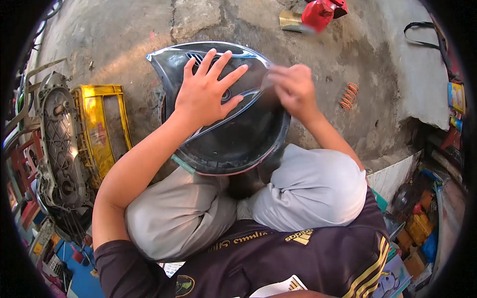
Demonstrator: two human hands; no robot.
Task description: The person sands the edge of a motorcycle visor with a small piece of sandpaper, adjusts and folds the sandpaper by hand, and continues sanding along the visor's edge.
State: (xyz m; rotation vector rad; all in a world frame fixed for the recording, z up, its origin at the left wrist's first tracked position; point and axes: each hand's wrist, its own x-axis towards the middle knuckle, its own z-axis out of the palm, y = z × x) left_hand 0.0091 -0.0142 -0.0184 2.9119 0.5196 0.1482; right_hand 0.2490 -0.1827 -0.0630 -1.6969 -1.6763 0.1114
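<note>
A glossy black body panel [171, 74] with blue-and-white striped edges, apparently from a motorcycle, lies over a round black basin [233, 144] at my knees. My left hand [208, 92] is spread flat on the panel, fingers apart, covering part of its graphics. At the panel's right tip is my right hand [295, 89], fingers curled together and smeared by motion. Something dark and blurred shows beneath those fingers, but its kind cannot be made out.
To the left stand a yellow crate [102, 134] and a metal engine casing [62, 144]. An orange coil spring [349, 96] lies on the concrete to the right. Farther off are a red object [320, 15] and a gold-coloured cylinder [290, 21]. Mixed parts fill the lower right.
</note>
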